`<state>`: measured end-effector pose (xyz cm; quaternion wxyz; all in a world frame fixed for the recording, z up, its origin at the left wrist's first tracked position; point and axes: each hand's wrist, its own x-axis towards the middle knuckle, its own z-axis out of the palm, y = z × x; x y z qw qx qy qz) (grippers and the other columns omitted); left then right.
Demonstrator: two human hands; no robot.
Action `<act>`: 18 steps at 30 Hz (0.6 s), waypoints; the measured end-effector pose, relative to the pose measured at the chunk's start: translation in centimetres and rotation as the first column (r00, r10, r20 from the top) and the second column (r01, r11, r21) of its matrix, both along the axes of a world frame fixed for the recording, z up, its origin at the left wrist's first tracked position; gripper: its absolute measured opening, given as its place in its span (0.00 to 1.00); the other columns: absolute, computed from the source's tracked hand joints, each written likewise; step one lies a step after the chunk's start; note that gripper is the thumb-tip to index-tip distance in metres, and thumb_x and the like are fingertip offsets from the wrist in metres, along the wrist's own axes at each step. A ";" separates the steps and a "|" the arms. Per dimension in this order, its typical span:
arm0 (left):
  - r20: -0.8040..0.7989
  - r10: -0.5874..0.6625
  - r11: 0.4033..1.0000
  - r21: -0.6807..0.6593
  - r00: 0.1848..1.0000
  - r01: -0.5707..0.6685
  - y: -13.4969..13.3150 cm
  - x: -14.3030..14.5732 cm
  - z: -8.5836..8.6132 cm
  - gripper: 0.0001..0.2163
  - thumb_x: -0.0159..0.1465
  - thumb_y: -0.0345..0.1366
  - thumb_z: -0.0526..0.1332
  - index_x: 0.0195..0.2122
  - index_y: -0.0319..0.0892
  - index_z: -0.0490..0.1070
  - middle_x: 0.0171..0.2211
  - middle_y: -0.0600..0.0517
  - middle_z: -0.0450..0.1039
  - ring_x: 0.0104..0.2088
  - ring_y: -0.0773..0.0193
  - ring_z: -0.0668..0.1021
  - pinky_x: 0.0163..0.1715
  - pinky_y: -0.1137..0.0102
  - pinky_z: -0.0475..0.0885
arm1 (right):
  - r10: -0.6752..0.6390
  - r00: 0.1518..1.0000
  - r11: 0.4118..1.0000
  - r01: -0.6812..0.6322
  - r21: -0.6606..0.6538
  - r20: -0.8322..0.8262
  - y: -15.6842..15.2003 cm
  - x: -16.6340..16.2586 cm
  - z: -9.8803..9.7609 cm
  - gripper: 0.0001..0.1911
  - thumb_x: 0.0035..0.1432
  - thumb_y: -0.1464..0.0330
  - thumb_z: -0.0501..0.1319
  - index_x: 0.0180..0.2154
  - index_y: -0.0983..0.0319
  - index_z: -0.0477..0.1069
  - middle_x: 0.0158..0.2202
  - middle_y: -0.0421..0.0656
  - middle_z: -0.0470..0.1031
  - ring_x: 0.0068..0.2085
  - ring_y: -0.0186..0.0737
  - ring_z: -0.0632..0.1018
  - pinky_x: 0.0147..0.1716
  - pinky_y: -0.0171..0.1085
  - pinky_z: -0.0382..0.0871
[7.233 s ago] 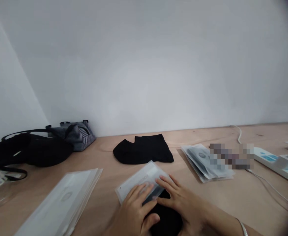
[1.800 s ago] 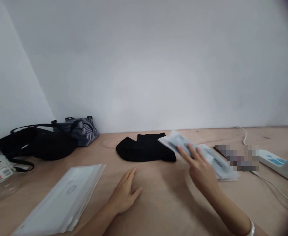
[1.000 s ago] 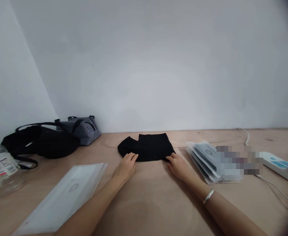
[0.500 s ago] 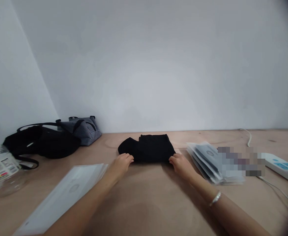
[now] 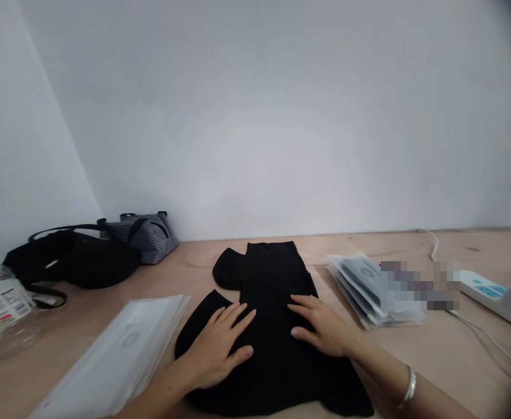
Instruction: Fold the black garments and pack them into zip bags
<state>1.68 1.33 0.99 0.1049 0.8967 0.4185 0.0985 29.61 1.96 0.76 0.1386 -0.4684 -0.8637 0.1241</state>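
Note:
A black cloth piece [image 5: 273,326], its exact kind unclear, lies spread flat on the wooden table, with curved lobes on its left side. My left hand [image 5: 223,346] rests on its left part, fingers stretched and apart. On the right part lies my right hand [image 5: 323,326], also flat with fingers spread, a silver bangle on that wrist. Neither hand grips the fabric. To the left of the cloth sits a stack of clear plastic sleeves [image 5: 120,349]. Several more filled plastic packets [image 5: 360,285] lie fanned to its right.
At the back left are a black bag [image 5: 102,262] and a striped bag [image 5: 155,235]. A clear plastic container with a label [image 5: 2,305] stands at the far left. A white power strip [image 5: 491,291] with cables lies at the right. A wall [image 5: 281,116] closes off the back.
The black cloth was folded over and held at its near corners by both hands; now it is laid open toward me. Both hands have let go and flattened on it.

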 end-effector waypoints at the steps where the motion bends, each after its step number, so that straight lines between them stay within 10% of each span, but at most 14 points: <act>1: -0.040 -0.001 1.000 0.008 0.999 0.002 0.3 0.1 -0.9 0.24 0.63 0.48 0.48 0.60 0.53 0.45 0.61 0.49 0.46 0.60 0.51 0.51 0.55 0.50 0.47 | 0.023 0.999 1.000 -0.023 -0.005 0.039 0.1 -0.1 -0.7 0.31 0.57 0.52 0.49 0.57 0.60 0.55 0.60 0.51 0.52 0.59 0.50 0.54 0.55 0.51 0.46; 9: -0.078 -0.031 1.000 0.001 0.996 0.031 -1.5 0.0 -2.6 0.27 0.64 0.50 0.45 0.61 0.53 0.35 0.63 0.49 0.38 0.61 0.49 0.45 0.54 0.45 0.44 | 0.093 0.990 0.993 -0.085 -0.077 0.110 -1.4 0.8 -3.0 0.31 0.59 0.51 0.42 0.61 0.55 0.39 0.63 0.47 0.39 0.62 0.49 0.43 0.56 0.55 0.36; 18: 0.248 -0.080 0.996 0.045 0.965 0.072 -5.4 -4.7 0.6 0.16 0.52 0.50 0.61 0.37 0.47 0.69 0.43 0.50 0.70 0.44 0.54 0.71 0.43 0.64 0.68 | 0.130 0.987 0.975 -0.144 -0.168 -0.093 -6.9 1.6 2.2 0.16 0.48 0.56 0.60 0.32 0.61 0.68 0.35 0.45 0.69 0.36 0.42 0.70 0.35 0.39 0.64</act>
